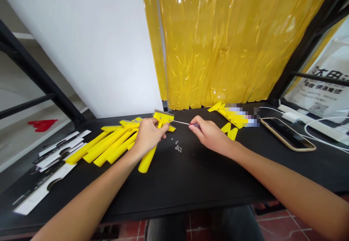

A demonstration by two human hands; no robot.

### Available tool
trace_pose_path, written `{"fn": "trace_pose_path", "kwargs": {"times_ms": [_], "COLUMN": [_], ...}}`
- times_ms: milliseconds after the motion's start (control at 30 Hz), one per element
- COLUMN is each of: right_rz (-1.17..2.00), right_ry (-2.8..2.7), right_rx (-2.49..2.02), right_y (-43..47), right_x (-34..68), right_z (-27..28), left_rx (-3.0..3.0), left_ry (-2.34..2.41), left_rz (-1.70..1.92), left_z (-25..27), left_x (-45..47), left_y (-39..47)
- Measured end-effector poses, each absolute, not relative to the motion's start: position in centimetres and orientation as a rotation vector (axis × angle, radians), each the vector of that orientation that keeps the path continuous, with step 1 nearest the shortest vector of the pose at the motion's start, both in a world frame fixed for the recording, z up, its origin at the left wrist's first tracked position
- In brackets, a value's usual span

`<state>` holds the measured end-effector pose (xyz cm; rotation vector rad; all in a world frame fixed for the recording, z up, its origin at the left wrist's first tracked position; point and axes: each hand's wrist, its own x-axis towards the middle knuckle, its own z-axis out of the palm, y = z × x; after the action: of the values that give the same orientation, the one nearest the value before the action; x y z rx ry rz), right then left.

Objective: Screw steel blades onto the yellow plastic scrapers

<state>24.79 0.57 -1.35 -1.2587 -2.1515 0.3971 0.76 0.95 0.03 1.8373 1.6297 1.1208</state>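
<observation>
My left hand (152, 133) is closed around the neck of a yellow scraper (147, 161), whose handle points down toward me. A metal blade edge shows along the top of its head. In my right hand (205, 130) is a screwdriver (180, 122); my fingers wrap its handle, and its thin shaft reaches left to the right side of the scraper's head. Below the shaft, several small screws and nuts (178, 148) lie loose on the black table (191, 186). Left of my left hand, several more yellow scrapers (106, 148) lie side by side.
White and black packaging sleeves (46, 186) are stacked at the left. More yellow parts (231, 130) lie beyond my right hand. A phone (287, 133), white cables and a power strip (316, 122) sit at the right. A yellow strip curtain (218, 44) hangs behind the table.
</observation>
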Motion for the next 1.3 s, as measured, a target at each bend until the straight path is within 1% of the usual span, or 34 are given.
{"fn": "trace_pose_path", "kwargs": {"times_ms": [100,267,400,533,700,900,1100,1300], "right_rz": [0.446,0.519,0.421,0.254,0.359,0.311,0.455,0.363], "right_ry": [-2.172,-2.021,-2.087,-2.171,-2.158,-2.311,-2.098,-2.168], "right_rx": [-1.231,-1.346,-1.348,-1.449,-1.389,-1.362,-1.398,-1.428], "right_y": [0.5,0.1,0.2,0.6,0.6,0.3,0.5,0.5], "right_x": [24.6,24.3,24.6,24.8,24.6,24.2,24.1,24.3], "right_z": [-1.4,-1.5,-1.3,-1.3,-1.9,-2.6,-2.6,-2.5], "left_rx": [1.882,1.864,1.745,1.766,1.847,1.811,1.839,1.865], "left_ry": [1.669,1.727,1.657,1.67,1.739,1.716,1.723,1.72], "left_rz": [1.088,0.977,0.88,0.878,0.9,0.933,0.944,0.972], "left_z": [0.4,0.7,0.1,-0.3,-0.2,-0.5,-0.5,-0.6], "left_x": [1.1,1.5,1.6,1.8,1.7,1.4,1.5,1.7], "left_y": [0.6,0.4,0.7,0.6,0.5,1.0,0.9,0.5]}}
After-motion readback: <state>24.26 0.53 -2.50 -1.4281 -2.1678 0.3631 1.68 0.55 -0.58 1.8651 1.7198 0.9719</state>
